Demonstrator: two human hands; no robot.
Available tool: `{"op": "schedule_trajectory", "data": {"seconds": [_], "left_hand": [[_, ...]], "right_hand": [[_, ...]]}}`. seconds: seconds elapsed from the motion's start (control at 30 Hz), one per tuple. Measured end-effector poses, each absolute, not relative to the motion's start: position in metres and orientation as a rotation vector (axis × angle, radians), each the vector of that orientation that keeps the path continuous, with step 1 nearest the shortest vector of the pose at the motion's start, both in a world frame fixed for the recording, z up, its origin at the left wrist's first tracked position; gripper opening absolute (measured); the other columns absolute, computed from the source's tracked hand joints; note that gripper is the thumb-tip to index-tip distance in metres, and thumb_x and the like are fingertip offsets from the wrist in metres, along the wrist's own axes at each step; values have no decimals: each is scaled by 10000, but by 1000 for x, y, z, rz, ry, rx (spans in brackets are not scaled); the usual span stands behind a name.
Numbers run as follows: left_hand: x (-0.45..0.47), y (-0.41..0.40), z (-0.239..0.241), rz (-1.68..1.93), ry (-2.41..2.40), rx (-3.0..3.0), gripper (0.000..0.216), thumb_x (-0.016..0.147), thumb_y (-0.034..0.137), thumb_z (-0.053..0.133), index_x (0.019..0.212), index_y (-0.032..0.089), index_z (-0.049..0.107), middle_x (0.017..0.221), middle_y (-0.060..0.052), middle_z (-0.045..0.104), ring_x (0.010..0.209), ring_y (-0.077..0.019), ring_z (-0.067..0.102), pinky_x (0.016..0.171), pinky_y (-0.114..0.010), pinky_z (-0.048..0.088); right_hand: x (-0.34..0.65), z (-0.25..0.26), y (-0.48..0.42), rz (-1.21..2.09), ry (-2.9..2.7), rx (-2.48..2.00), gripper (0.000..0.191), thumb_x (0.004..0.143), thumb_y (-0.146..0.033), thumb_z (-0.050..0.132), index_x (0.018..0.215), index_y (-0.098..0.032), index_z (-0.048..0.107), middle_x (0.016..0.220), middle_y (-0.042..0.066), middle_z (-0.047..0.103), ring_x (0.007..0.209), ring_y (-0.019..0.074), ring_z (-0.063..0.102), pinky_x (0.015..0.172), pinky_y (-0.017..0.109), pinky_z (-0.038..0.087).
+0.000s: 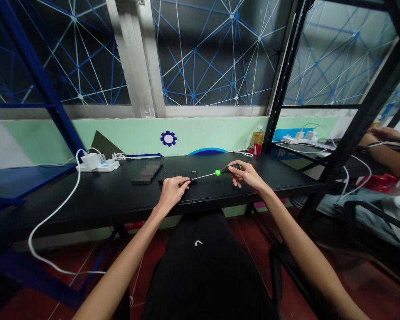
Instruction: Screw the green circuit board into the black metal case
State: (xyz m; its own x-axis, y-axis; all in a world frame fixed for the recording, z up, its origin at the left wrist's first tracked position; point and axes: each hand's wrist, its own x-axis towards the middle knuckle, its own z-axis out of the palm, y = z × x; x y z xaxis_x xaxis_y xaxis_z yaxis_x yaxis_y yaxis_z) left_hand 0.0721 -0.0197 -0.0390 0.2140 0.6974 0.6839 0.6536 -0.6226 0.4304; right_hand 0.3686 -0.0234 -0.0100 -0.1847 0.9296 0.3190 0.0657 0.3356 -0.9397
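My right hand [246, 174] is closed around the black and green handle of a screwdriver [218, 172], whose thin metal shaft points left. The fingertips of my left hand [172, 192] are pinched together at the tip of the shaft. Anything small between those fingertips is too hidden to make out. Just behind my left hand, a flat dark case [183, 174] lies on the black desk [213, 191]. Left of it lies a dark rectangular slab [147, 172] with a pixelated surface.
A white power strip [108, 166] with plugged-in chargers sits at the desk's left, its white cable [36, 226] looping down. A bottle [256, 140] stands at the back right beside a black rack post [282, 75]. Farther right, another person's arm [386, 155] rests near a neighbouring table.
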Motion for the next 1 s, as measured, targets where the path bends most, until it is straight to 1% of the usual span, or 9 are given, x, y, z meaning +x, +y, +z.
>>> {"op": "schedule_trajectory", "data": {"seconds": [0.23, 0.4, 0.67, 1.0], "left_hand": [[72, -19, -39, 1373, 1370, 2340, 179, 876, 245, 629, 896, 169, 790, 747, -40, 776, 563, -181, 700, 585, -278, 540], [72, -18, -40, 1364, 1379, 2350, 187, 875, 250, 626, 907, 169, 791, 729, -38, 773, 574, -184, 704, 593, -278, 545], [73, -19, -40, 1369, 1356, 2381, 200, 888, 254, 608, 914, 181, 793, 760, -44, 779, 623, -196, 721, 609, -288, 552], [72, -16, -41, 1362, 1366, 2358, 194, 877, 256, 611, 901, 183, 789, 743, -37, 776, 610, -189, 719, 566, -272, 545]], "right_hand": [[369, -11, -22, 1023, -1547, -950, 446, 751, -519, 758, 985, -175, 597, 626, -42, 546, 449, 131, 605, 338, 202, 400], [370, -12, -21, 1027, -1548, -932, 436, 756, -504, 757, 996, -174, 603, 619, -42, 546, 450, 134, 605, 343, 205, 400], [370, -12, -21, 1035, -1535, -920, 437, 748, -504, 764, 988, -177, 603, 602, -51, 531, 438, 129, 593, 337, 208, 392], [372, -13, -20, 1026, -1544, -921, 439, 753, -511, 759, 992, -178, 601, 611, -43, 545, 450, 132, 601, 344, 208, 396]]}}
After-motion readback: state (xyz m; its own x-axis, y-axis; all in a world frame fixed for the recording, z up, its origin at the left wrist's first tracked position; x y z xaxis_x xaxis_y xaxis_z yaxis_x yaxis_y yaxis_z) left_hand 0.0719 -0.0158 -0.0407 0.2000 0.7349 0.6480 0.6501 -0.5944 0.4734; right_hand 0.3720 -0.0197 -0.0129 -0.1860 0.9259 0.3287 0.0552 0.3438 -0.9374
